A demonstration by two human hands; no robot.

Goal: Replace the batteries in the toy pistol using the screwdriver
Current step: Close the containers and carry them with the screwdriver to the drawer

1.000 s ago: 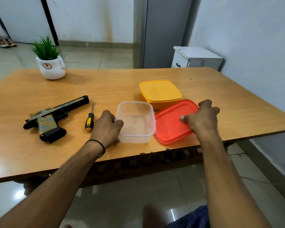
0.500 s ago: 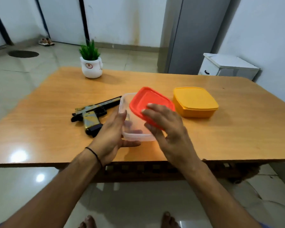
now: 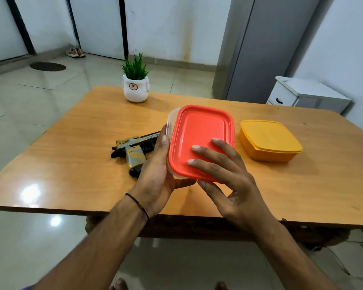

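The toy pistol (image 3: 132,149), black with a gold-patterned grip, lies on its side on the wooden table (image 3: 78,155), partly behind my left hand (image 3: 155,174). The screwdriver is hidden from view. My left hand grips the left side of a clear plastic container (image 3: 172,116), lifted off the table and tilted toward me. A red lid (image 3: 199,130) sits on the container. My right hand (image 3: 228,178) presses straight fingers flat on the lid's lower right part, with the thumb near the lower edge.
A shut yellow box (image 3: 268,141) stands on the table to the right. At the far edge stands a white pot with a green plant (image 3: 135,91). Beyond the table are a white cabinet (image 3: 308,95) and a grey column (image 3: 254,49).
My right hand brought the red lid from the table onto the clear container. My left hand lifted and tilted the container toward me. The view swung left, and my hand now covers the screwdriver.
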